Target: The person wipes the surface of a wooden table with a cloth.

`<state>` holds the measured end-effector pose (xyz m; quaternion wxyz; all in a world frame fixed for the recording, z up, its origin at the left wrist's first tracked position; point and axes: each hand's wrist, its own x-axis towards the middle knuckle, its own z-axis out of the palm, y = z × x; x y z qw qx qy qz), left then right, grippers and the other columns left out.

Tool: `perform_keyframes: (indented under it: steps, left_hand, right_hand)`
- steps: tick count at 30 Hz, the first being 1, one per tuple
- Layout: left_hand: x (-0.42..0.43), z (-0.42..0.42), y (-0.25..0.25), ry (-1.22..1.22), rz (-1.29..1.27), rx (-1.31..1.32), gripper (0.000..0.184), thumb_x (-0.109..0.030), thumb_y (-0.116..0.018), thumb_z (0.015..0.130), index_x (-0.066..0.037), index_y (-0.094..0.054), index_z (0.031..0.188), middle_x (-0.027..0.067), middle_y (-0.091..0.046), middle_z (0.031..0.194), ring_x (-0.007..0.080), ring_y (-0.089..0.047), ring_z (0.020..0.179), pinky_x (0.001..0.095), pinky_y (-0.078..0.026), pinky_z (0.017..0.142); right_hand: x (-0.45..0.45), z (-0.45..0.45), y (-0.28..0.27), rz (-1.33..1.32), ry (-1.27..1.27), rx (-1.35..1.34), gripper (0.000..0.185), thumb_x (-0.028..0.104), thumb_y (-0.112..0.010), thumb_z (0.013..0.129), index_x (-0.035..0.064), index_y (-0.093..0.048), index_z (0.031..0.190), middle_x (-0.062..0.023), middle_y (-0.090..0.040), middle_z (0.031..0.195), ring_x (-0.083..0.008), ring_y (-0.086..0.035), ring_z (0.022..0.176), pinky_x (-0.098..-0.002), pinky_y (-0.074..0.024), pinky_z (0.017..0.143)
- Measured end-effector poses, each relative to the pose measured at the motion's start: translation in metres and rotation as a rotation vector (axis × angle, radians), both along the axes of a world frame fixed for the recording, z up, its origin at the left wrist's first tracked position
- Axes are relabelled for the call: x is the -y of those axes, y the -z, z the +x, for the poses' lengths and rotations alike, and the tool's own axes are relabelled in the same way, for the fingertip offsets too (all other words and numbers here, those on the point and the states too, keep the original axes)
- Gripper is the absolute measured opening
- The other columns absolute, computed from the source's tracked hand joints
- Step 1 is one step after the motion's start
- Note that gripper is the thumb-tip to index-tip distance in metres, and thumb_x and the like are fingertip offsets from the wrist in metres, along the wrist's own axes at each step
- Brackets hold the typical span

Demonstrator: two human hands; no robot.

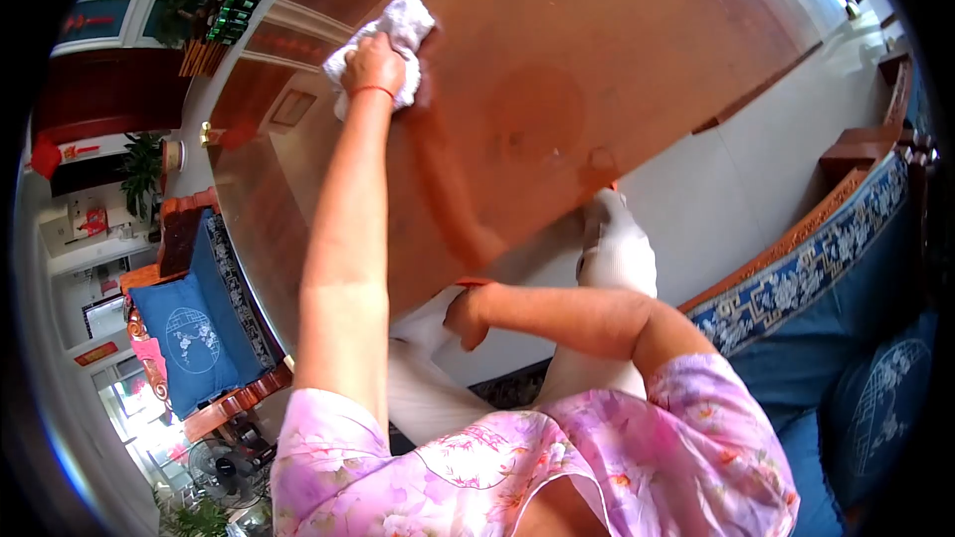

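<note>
My left hand point(374, 68) reaches far forward and is closed on a bunched white cloth point(406, 24), pressing it against the glossy brown tabletop point(497, 50). Part of the cloth sticks out beyond the fingers and on both sides of them. A red band circles that wrist. My right hand point(464, 320) is held low beside my light trousers point(428, 393), near the table's close edge. Its fingers look curled, with nothing visible in them, and a red band sits at this wrist too. The tabletop mirrors my left arm.
A carved wooden seat with blue cushions point(184, 338) stands on the left. On the right runs a long bench with blue, flower-patterned covers point(796, 338). Pale floor point(746, 179) lies between it and the table. A black fan point(221, 467) is at lower left, potted plants point(142, 167) farther off.
</note>
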<state>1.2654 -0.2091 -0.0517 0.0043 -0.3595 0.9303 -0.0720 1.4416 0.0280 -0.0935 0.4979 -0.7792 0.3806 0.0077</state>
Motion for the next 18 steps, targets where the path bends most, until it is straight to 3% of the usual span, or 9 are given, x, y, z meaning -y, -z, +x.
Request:
perform_keyframes:
  steps: [2,6,7,9,12,13,14,16,18]
  left_hand:
    - [-0.036,0.033,0.012,0.132,-0.058,-0.063,0.021,-0.021,-0.046,0.085,-0.012,-0.063,0.093,0.0083,-0.061,0.107,0.0342,-0.055,0.1,0.0485,-0.047,0.083]
    - [-0.115,0.109,0.015,0.31,-0.081,-0.232,0.013,-0.018,-0.05,0.08,-0.013,-0.061,0.085,0.0051,-0.059,0.094,0.0322,-0.055,0.094,0.0481,-0.048,0.076]
    - [-0.139,0.128,-0.001,0.281,0.018,-0.205,0.014,-0.011,-0.048,0.078,-0.009,-0.057,0.089,0.0079,-0.059,0.099,0.0335,-0.053,0.097,0.0453,-0.045,0.084]
    - [-0.159,0.166,-0.001,0.323,0.024,-0.241,0.013,-0.012,-0.049,0.079,-0.009,-0.058,0.089,0.0068,-0.059,0.1,0.0322,-0.053,0.098,0.0441,-0.045,0.084]
    - [-0.183,0.219,-0.002,0.374,0.019,-0.338,0.014,-0.011,-0.049,0.08,-0.01,-0.059,0.091,0.0049,-0.058,0.102,0.0311,-0.052,0.1,0.0431,-0.046,0.084]
    - [-0.186,0.235,-0.003,0.369,0.019,-0.303,0.016,-0.011,-0.05,0.08,-0.009,-0.059,0.093,0.0042,-0.059,0.104,0.0305,-0.052,0.101,0.043,-0.046,0.084]
    - [-0.191,0.249,-0.006,0.335,0.047,-0.269,0.016,-0.011,-0.05,0.08,-0.009,-0.06,0.093,0.0042,-0.059,0.107,0.0302,-0.052,0.103,0.0425,-0.046,0.085]
    - [-0.19,0.278,0.003,0.374,-0.027,-0.34,0.012,-0.015,-0.053,0.078,-0.012,-0.059,0.088,0.001,-0.057,0.103,0.0268,-0.051,0.104,0.0478,-0.047,0.077]
    - [-0.193,0.3,0.003,0.356,-0.059,-0.342,0.012,-0.013,-0.052,0.078,-0.011,-0.06,0.088,0.0014,-0.058,0.106,0.027,-0.052,0.103,0.0471,-0.047,0.079]
  right_hand:
    - [0.0,0.031,0.048,-0.091,0.04,-0.024,0.042,0.038,-0.061,0.068,0.0039,-0.071,0.091,-0.0054,-0.068,0.097,-0.018,-0.047,0.113,-0.0317,-0.0272,0.102]
    - [-0.017,0.035,0.078,0.111,0.241,-0.022,0.042,0.034,-0.064,0.068,0.0046,-0.069,0.097,-0.0092,-0.067,0.097,-0.0225,-0.059,0.096,-0.0349,-0.0432,0.09]
    - [-0.022,0.034,0.079,0.154,0.286,-0.082,0.043,0.034,-0.063,0.068,0.0054,-0.068,0.1,-0.0106,-0.067,0.098,-0.0248,-0.062,0.092,-0.036,-0.047,0.086]
    - [-0.046,0.018,0.052,0.029,0.366,-0.224,0.044,0.033,-0.062,0.07,0.0071,-0.066,0.105,-0.0128,-0.066,0.101,-0.0288,-0.065,0.087,-0.0385,-0.051,0.079]
    - [-0.095,-0.008,0.028,-0.088,0.772,-0.203,0.038,0.035,-0.059,0.077,0.0053,-0.063,0.101,-0.0144,-0.065,0.103,-0.0334,-0.061,0.095,-0.0427,-0.0481,0.083]
    - [-0.116,-0.01,0.021,-0.235,1.042,-0.208,0.036,0.031,-0.059,0.078,0.005,-0.059,0.103,-0.0152,-0.061,0.107,-0.0321,-0.059,0.1,-0.0437,-0.0434,0.089]
    - [-0.134,-0.017,0.024,-0.453,1.112,-0.262,0.033,0.026,-0.059,0.078,0.0052,-0.056,0.104,-0.0144,-0.059,0.107,-0.0295,-0.055,0.104,-0.044,-0.0368,0.097]
    - [-0.168,-0.022,0.007,-0.912,1.409,-0.32,0.025,0.014,-0.061,0.074,0.0065,-0.057,0.098,-0.0104,-0.06,0.105,-0.0265,-0.055,0.102,-0.0449,-0.0333,0.099]
    - [-0.198,-0.024,-0.01,-0.916,1.646,-0.523,0.031,0.014,-0.062,0.073,0.0073,-0.057,0.102,-0.0103,-0.058,0.112,-0.0275,-0.053,0.106,-0.0451,-0.0325,0.099]
